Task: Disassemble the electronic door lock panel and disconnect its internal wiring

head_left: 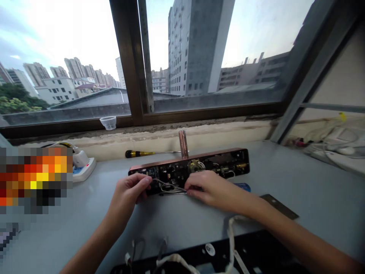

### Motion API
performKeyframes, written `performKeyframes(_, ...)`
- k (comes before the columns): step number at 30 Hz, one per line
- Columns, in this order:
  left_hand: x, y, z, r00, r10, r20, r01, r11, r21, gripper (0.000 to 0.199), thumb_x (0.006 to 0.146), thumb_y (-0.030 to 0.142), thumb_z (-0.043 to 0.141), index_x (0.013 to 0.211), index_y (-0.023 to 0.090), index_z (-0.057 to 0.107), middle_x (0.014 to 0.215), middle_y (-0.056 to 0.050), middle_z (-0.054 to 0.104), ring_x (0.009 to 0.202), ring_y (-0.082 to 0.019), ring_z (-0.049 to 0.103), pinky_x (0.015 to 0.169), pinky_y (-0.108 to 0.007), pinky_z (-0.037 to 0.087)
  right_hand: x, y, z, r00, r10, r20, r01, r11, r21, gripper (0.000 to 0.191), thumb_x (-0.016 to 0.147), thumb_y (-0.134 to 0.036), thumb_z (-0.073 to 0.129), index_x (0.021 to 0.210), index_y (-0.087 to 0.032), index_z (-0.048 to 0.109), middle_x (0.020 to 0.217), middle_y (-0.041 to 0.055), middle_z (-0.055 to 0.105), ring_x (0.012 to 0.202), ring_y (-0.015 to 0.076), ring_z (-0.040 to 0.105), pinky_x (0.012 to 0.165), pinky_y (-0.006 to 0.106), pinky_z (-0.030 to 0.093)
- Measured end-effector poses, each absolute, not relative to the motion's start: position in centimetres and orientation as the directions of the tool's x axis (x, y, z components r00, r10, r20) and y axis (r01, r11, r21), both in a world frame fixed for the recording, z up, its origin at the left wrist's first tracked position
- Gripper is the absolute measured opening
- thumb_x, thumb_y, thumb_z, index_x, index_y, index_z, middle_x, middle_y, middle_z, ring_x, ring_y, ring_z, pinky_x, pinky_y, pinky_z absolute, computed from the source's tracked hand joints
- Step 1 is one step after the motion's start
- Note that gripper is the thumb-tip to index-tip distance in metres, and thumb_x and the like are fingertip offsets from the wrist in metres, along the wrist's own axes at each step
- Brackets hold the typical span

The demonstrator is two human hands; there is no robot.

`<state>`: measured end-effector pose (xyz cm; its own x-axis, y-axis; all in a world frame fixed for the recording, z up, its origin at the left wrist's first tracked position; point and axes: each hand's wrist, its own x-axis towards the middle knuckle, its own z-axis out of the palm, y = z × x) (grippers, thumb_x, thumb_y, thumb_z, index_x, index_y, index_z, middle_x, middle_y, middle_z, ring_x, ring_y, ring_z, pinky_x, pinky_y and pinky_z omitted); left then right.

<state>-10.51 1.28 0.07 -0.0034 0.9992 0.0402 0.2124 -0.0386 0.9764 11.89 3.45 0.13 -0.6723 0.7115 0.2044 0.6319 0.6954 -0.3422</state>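
Observation:
A long copper-coloured lock-like housing (216, 155) lies on the table with its black inner side facing me, showing circuit boards and a round metal part. A copper tube (184, 144) rises from its far edge. My left hand (129, 190) is at the left end, thumb and forefinger closed on a thin wire (162, 182). My right hand (205, 188) is in front of the housing's middle, fingertips pinched around the other stretch of the thin wires. A thin metal shaft (172, 194) lies below the wires; a blue handle-like object (243, 187) shows partly behind my right wrist.
A black panel (196, 254) with a pale cable (231, 239) lies nearest me. Behind the housing is a yellow-black screwdriver (139, 153). A dark flat plate (279, 205) sits at right, a power strip (85, 171) at left, and a clear cup (108, 123) on the sill.

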Motion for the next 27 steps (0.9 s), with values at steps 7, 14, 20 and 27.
performKeyframes(7, -10.3, 1.1, 0.4, 0.000, 0.997, 0.075, 0.324, -0.071, 0.943, 0.027, 0.071, 0.041, 0.056, 0.065, 0.016, 0.059, 0.054, 0.003, 0.051, 0.045, -0.007, 0.040, 0.042, -0.019, 0.028, 12.6, 3.6, 0.0, -0.526, 0.770, 0.361, 0.648, 0.638, -0.417, 0.016, 0.083, -0.013, 0.043, 0.090, -0.018, 0.057, 0.083, 0.0016, 0.060, 0.075, 0.0155, 0.054, 0.067, 0.026, 0.038)
performKeyframes(14, -10.4, 1.2, 0.0, 0.023, 0.996, 0.091, 0.437, -0.092, 0.895, 0.029, 0.074, 0.043, 0.052, 0.065, 0.016, 0.060, 0.058, 0.002, 0.053, 0.051, -0.009, 0.043, 0.049, -0.021, 0.033, 12.5, 4.3, -1.4, -0.410, 0.895, 0.177, 0.478, 0.376, -0.793, 0.011, 0.077, -0.022, 0.049, 0.084, -0.018, 0.056, 0.071, -0.0001, 0.056, 0.067, 0.0138, 0.052, 0.059, 0.025, 0.039)
performKeyframes(20, -10.8, 1.3, 0.0, -0.053, 0.996, 0.075, 0.387, -0.049, 0.921, 0.030, 0.072, 0.043, 0.053, 0.061, 0.016, 0.056, 0.053, 0.003, 0.049, 0.046, -0.008, 0.041, 0.041, -0.019, 0.026, 12.3, 4.0, -1.0, -0.431, 0.902, 0.029, 0.128, 0.093, -0.987, 0.019, 0.065, -0.021, 0.062, 0.081, -0.014, 0.057, 0.071, 0.0007, 0.059, 0.068, 0.0113, 0.053, 0.066, 0.024, 0.041)
performKeyframes(27, -10.8, 1.0, 0.1, -0.108, 0.990, 0.092, 0.421, -0.039, 0.906, 0.030, 0.072, 0.044, 0.052, 0.061, 0.017, 0.056, 0.052, 0.004, 0.049, 0.046, -0.009, 0.043, 0.044, -0.021, 0.030, 11.9, 3.3, 0.1, -0.409, 0.912, -0.023, -0.009, -0.029, -1.000, 0.024, 0.058, -0.015, 0.065, 0.081, -0.013, 0.059, 0.073, 0.0025, 0.061, 0.069, 0.0101, 0.055, 0.065, 0.021, 0.043)
